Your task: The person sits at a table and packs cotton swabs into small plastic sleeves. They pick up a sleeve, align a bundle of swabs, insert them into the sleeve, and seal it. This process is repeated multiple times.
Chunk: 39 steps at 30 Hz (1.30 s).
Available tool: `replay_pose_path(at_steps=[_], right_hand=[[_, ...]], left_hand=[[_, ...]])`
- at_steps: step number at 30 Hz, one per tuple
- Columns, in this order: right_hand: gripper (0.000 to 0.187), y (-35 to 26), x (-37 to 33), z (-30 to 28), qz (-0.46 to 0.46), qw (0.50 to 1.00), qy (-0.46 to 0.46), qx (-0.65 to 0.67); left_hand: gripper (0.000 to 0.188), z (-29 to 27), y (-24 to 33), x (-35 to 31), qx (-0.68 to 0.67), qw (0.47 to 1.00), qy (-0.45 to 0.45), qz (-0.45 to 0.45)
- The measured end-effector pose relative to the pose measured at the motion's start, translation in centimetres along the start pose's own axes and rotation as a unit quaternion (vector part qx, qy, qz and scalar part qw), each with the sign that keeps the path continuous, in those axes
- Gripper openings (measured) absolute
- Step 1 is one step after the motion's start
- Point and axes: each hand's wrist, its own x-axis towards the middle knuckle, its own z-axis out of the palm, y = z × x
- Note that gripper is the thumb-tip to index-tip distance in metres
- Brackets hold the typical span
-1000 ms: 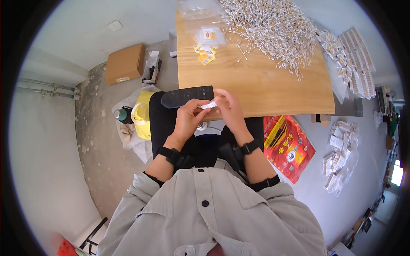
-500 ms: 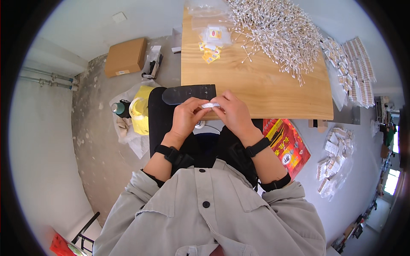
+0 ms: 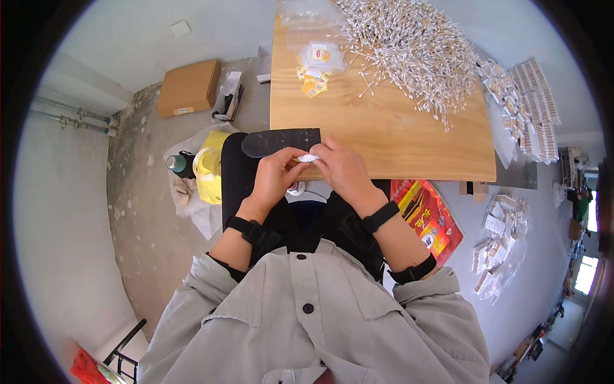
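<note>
A small bundle of cotton swabs (image 3: 308, 158), its white tips showing, is pinched between my two hands at the table's near edge. My left hand (image 3: 274, 174) is closed on its left end, thumb and fingers pressed together. From the other side my right hand (image 3: 344, 170) grips the same bundle with thumb and fingertips. Just beyond my left fingers lies a dark board with a rounded end (image 3: 281, 141). A large heap of loose cotton swabs (image 3: 409, 51) covers the far right of the wooden table (image 3: 396, 147).
Clear plastic bags (image 3: 325, 59) and small yellow labels (image 3: 313, 83) lie at the table's far left. Packed swab bundles (image 3: 537, 109) stand to the right, with more in a bag (image 3: 499, 237) below. A red package (image 3: 428, 221) and a yellow bag (image 3: 210, 166) flank my legs.
My right hand has shifted slightly left and its fingers now cover more of the bundle. Both hands still hold it at nearly the same spot.
</note>
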Motion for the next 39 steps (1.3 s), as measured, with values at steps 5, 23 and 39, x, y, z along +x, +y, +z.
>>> replay_pose_path(at_steps=[5, 23, 39], right_hand=[[0.010, -0.3, 0.0, 0.2, -0.005, 1.000, 0.019, -0.004], [0.021, 3.5, -0.9, 1.2, 0.103, 0.956, -0.041, 0.271], [0.025, 5.0, -1.4, 1.3, 0.112, 0.926, -0.083, 0.350]], left_hand=[[0.016, -0.4, 0.4, 0.2, 0.058, 0.998, -0.019, 0.001], [0.017, -0.4, 1.5, 0.5, 0.006, 0.996, -0.069, -0.047], [0.014, -0.1, 1.1, 0.4, 0.013, 0.998, -0.055, 0.010]])
